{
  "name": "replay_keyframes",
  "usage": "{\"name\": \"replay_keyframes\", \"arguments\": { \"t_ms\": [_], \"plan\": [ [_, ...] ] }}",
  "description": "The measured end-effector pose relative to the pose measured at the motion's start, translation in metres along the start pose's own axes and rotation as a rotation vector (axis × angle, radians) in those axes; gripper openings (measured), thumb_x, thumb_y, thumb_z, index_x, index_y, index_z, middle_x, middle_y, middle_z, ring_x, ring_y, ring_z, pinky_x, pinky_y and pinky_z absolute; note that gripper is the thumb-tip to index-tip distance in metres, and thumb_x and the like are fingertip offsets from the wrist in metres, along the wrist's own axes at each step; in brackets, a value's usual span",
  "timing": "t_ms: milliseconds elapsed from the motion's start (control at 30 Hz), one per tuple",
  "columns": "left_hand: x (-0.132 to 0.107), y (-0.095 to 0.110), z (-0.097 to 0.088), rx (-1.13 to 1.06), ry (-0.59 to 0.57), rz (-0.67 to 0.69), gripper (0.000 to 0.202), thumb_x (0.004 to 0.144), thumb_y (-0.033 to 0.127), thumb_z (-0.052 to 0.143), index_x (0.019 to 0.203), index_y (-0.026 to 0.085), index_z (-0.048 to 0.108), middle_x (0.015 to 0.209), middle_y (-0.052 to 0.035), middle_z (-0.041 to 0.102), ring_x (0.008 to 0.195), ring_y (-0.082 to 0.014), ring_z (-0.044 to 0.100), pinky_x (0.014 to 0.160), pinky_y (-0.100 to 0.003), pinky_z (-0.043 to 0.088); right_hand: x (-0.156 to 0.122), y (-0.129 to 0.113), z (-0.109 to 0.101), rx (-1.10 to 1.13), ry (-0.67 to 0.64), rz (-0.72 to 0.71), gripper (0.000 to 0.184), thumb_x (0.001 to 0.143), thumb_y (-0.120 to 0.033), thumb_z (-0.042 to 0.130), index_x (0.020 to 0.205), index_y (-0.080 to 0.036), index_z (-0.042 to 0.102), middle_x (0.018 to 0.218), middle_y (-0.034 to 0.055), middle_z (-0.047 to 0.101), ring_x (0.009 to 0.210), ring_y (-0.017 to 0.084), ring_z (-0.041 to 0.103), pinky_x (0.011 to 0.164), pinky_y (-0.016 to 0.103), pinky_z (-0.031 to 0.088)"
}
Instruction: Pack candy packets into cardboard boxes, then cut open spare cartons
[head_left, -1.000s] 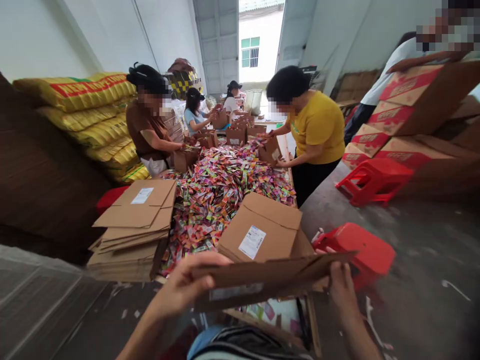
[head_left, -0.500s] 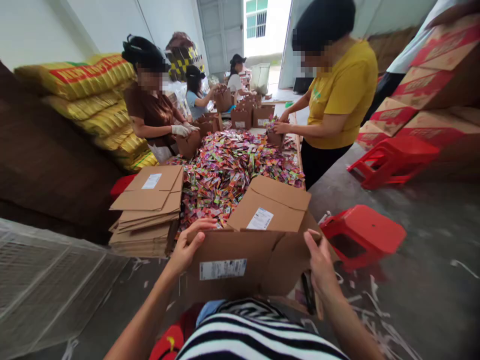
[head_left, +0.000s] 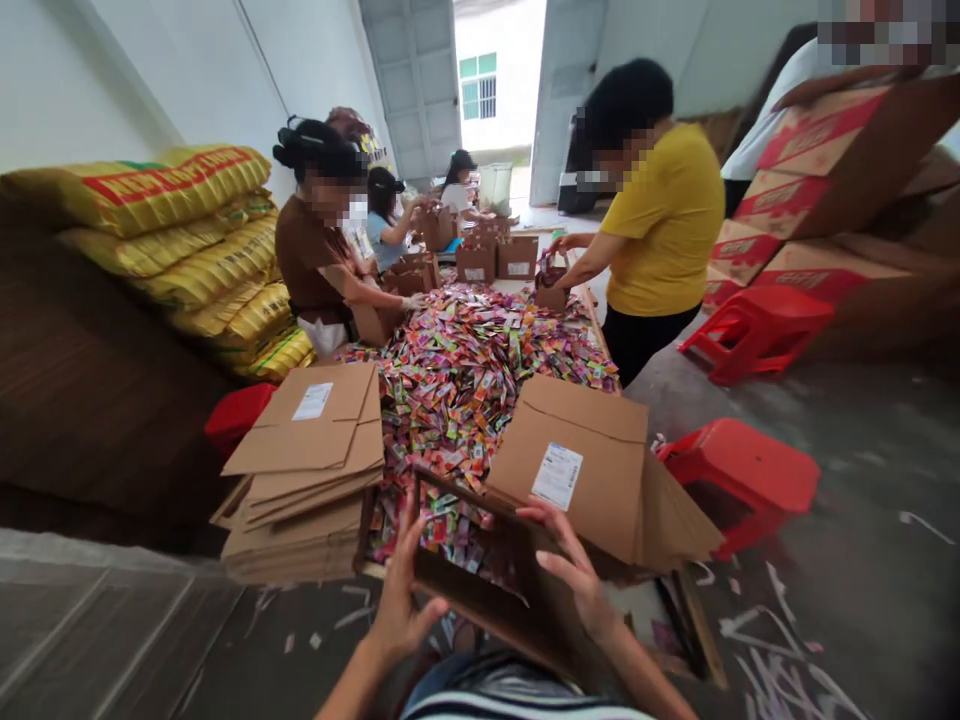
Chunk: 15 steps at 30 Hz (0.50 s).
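Observation:
I hold an opened brown cardboard box (head_left: 480,590) at the near end of the table, its mouth facing up toward me. My left hand (head_left: 401,605) grips its left wall. My right hand (head_left: 574,575) lies on its right side with the fingers spread. Just beyond the box lies a large heap of small colourful sachets (head_left: 469,370). A stack of flattened cartons (head_left: 311,465) is to the left of the box. Another stack of flat cartons (head_left: 592,470) with a white label lies to the right.
Several people stand along both sides of the table, filling small boxes (head_left: 495,260). Yellow sacks (head_left: 172,230) are piled at the left. Two red plastic stools (head_left: 739,480) stand on the concrete floor at the right, near printed cartons (head_left: 817,190).
The flat carton I held has been unfolded into an open box and tipped so its mouth faces me. My right hand moved from its right edge onto its side.

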<state>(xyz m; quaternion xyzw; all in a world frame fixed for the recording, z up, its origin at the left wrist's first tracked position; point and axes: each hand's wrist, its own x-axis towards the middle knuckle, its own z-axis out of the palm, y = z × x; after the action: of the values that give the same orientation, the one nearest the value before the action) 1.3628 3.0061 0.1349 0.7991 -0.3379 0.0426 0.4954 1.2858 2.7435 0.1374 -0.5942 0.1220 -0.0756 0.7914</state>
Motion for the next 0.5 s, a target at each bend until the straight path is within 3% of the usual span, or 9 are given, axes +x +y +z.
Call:
{"name": "replay_keyframes", "arguments": {
  "t_ms": [100,167,300,367,433,500],
  "plan": [
    [-0.034,-0.032,-0.006,0.069,-0.198,-0.052,0.079,0.082,0.065,0.044,0.149,0.028,0.021,0.16,-0.0124,0.0,0.146,-0.0347,0.005,0.115,-0.059,0.017,0.014,0.045,0.013,-0.073,0.228,0.069,0.045,0.07,-0.046,0.06,0.108,-0.022,0.059,0.099,0.0058,0.067,0.105,0.028,0.056,0.104,0.048,0.034],
    [-0.044,-0.042,-0.017,0.131,-0.325,-0.054,0.075,0.084,0.064,0.042,0.148,0.029,0.026,0.16,-0.0115,0.003,0.146,-0.0337,0.006,0.115,-0.059,0.018,0.023,0.064,0.022,-0.126,0.305,0.081,0.042,0.069,-0.046,0.061,0.103,-0.021,0.059,0.093,0.004,0.066,0.098,0.026,0.058,0.1,0.045,0.038],
    [-0.043,-0.055,-0.04,0.152,-0.529,0.04,0.065,0.08,0.065,0.048,0.138,0.036,0.043,0.146,-0.0071,0.045,0.142,-0.03,0.026,0.114,-0.064,0.005,0.027,0.064,0.044,-0.233,0.46,0.084,0.045,0.066,-0.049,0.065,0.101,-0.021,0.058,0.095,0.0037,0.064,0.098,0.024,0.057,0.1,0.042,0.04],
    [-0.041,-0.065,-0.047,0.079,-0.494,-0.03,0.055,0.079,0.064,0.052,0.125,0.034,0.058,0.133,-0.0066,0.059,0.137,-0.0307,0.036,0.114,-0.065,0.008,0.022,0.052,0.049,-0.202,0.322,0.117,0.053,0.068,-0.056,0.063,0.109,-0.021,0.058,0.108,0.0064,0.064,0.109,0.025,0.055,0.104,0.042,0.037],
    [-0.041,-0.077,-0.051,-0.011,-0.359,-0.197,0.048,0.08,0.063,0.05,0.104,0.026,0.07,0.127,-0.0097,0.063,0.131,-0.0339,0.045,0.112,-0.062,0.023,0.014,0.046,0.045,-0.132,0.026,0.128,0.065,0.074,-0.062,0.058,0.126,-0.022,0.053,0.126,0.0083,0.058,0.123,0.025,0.049,0.107,0.041,0.035],
    [-0.043,-0.09,-0.05,-0.059,-0.19,-0.364,0.05,0.079,0.066,0.05,0.084,0.02,0.071,0.117,-0.0127,0.068,0.125,-0.0371,0.051,0.107,-0.058,0.035,0.01,0.056,0.036,-0.16,-0.139,0.094,0.078,0.072,-0.066,0.058,0.137,-0.024,0.044,0.136,0.0097,0.052,0.127,0.026,0.047,0.105,0.042,0.038]
  ]
}}
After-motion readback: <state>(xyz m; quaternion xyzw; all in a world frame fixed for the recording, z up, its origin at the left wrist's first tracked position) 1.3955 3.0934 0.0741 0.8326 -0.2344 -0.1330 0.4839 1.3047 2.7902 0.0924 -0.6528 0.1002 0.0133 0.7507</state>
